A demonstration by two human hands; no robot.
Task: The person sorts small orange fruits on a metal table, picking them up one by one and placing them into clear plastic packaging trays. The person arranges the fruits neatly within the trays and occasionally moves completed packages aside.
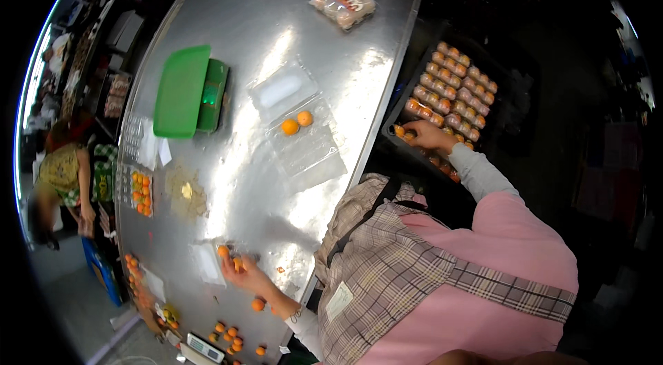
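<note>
My left hand (243,276) is low over the metal table, its fingers closed around small orange fruits (224,251), above what looks like a clear plastic tray. Off the table's right edge, my right hand (427,136) reaches into a dark crate (391,123). Its fingers close on a clear pack of orange fruits (400,131) at the crate's near left corner; the palm covers part of it. Rows of similar fruit packs (456,82) fill the crate. Between my hands lies an open clear clamshell box (314,158), with two orange fruits (297,123) in it.
A green scale (181,92) stands at the table's left side. A closed pack (343,4) lies toward the far end. Loose orange fruits (231,337) and a white scale (205,349) are at the near end. Another person (65,178) is beyond the left edge.
</note>
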